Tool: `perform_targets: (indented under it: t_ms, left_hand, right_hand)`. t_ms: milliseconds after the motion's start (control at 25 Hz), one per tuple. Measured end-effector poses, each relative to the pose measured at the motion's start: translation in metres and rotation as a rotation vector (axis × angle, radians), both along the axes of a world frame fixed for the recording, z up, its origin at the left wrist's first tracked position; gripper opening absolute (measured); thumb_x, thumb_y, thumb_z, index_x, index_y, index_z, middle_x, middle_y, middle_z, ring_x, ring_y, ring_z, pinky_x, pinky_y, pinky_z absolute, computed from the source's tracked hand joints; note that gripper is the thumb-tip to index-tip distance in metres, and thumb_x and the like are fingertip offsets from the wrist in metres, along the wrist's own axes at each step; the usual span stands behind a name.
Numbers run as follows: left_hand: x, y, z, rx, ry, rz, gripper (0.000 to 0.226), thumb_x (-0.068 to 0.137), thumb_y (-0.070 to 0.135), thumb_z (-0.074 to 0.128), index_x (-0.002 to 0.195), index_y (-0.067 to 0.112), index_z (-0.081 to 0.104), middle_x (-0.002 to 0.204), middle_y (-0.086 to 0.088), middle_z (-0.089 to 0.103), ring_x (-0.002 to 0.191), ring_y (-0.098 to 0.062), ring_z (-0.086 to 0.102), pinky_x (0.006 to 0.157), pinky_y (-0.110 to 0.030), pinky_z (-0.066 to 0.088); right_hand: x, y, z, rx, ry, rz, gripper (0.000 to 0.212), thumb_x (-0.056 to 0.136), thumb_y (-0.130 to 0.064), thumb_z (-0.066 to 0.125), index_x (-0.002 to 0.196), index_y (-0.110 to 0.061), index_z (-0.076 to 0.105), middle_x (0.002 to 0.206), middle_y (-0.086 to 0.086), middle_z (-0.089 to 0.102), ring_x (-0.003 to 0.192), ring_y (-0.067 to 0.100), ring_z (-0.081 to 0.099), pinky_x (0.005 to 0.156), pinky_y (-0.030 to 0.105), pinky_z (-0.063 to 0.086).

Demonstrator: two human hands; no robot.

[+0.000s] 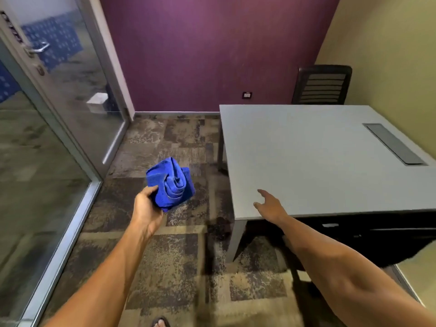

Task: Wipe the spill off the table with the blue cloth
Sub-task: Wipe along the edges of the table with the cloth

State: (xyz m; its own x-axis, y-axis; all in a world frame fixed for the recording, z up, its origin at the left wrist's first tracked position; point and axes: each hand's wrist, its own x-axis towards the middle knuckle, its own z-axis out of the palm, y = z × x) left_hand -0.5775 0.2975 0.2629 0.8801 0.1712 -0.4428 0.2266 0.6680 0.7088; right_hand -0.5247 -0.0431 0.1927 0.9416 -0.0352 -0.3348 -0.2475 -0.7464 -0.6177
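A person is standing beside a grey table [318, 156], seen from a camera on their head looking down at 2 bare arms. The left hand [146, 206] is gripping a bunched blue cloth [171, 182]; its fingers are curling round the cloth's lower left edge, and the rest of the cloth is sticking up and out beyond the fingertips, hanging in the air over the patterned carpet [165, 256], off to the left of the table. The right hand [269, 205] is reaching over the table's near left corner with its fingers loosely spread and holding nothing; whether the fingertips are touching the surface cannot be told. No spill is showing clearly on the tabletop ahead of those fingers. Farther along the table, well beyond the right fingertips, a long grey cable slot [394, 143] is sitting flush in the surface. A dark chair [322, 84] is standing behind the table's far edge against a purple wall [200, 50]. To the left of the cloth-holding fingers, a glass partition with a door [59, 90] is running along the room.
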Motion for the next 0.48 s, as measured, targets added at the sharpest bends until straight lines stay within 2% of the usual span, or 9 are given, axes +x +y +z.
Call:
perform_targets:
  t_ms: [80, 200, 320, 400, 480]
  left_hand:
    - [0.022, 0.021, 0.007, -0.062, -0.043, -0.073, 0.048, 0.103, 0.023, 0.035, 0.145, 0.009, 0.049, 0.123, -0.011, 0.068, 0.11, -0.027, 0.066, 0.088, -0.042, 0.06]
    - [0.058, 0.062, 0.014, -0.133, -0.098, -0.164, 0.051, 0.104, 0.041, 0.032, 0.147, 0.017, 0.048, 0.146, -0.014, 0.054, 0.135, -0.034, 0.05, 0.095, -0.051, 0.053]
    - [0.091, 0.089, 0.014, -0.086, -0.074, -0.256, 0.056, 0.103, 0.048, 0.036, 0.147, 0.016, 0.047, 0.151, -0.018, 0.048, 0.139, -0.037, 0.045, 0.099, -0.051, 0.05]
    - [0.109, 0.095, 0.013, -0.083, -0.063, -0.315, 0.06, 0.097, 0.049, 0.045, 0.146, 0.015, 0.049, 0.15, -0.018, 0.048, 0.139, -0.036, 0.045, 0.094, -0.046, 0.055]
    - [0.127, 0.095, 0.01, -0.107, -0.057, -0.362, 0.061, 0.097, 0.052, 0.045, 0.146, 0.016, 0.05, 0.149, -0.019, 0.05, 0.136, -0.035, 0.049, 0.085, -0.043, 0.062]
  right_hand:
    - [0.004, 0.016, 0.005, -0.003, -0.019, -0.08, 0.058, 0.104, -0.022, 0.055, 0.158, -0.016, 0.033, 0.162, 0.007, 0.036, 0.146, 0.029, 0.038, 0.122, 0.042, 0.029]
    - [0.011, 0.052, 0.013, 0.007, -0.041, -0.187, 0.057, 0.103, -0.022, 0.056, 0.156, -0.017, 0.035, 0.161, 0.007, 0.039, 0.143, 0.03, 0.043, 0.12, 0.041, 0.033]
    - [0.01, 0.078, 0.014, 0.022, -0.053, -0.258, 0.058, 0.102, -0.022, 0.056, 0.157, -0.017, 0.035, 0.16, 0.008, 0.039, 0.14, 0.03, 0.047, 0.118, 0.04, 0.035]
    - [0.006, 0.088, 0.011, 0.018, -0.03, -0.282, 0.06, 0.102, -0.022, 0.055, 0.157, -0.015, 0.033, 0.162, 0.008, 0.037, 0.142, 0.03, 0.045, 0.119, 0.042, 0.034]
    - [0.002, 0.088, 0.004, 0.01, 0.01, -0.308, 0.061, 0.102, -0.021, 0.055, 0.158, -0.013, 0.032, 0.162, 0.009, 0.037, 0.141, 0.032, 0.046, 0.118, 0.046, 0.036]
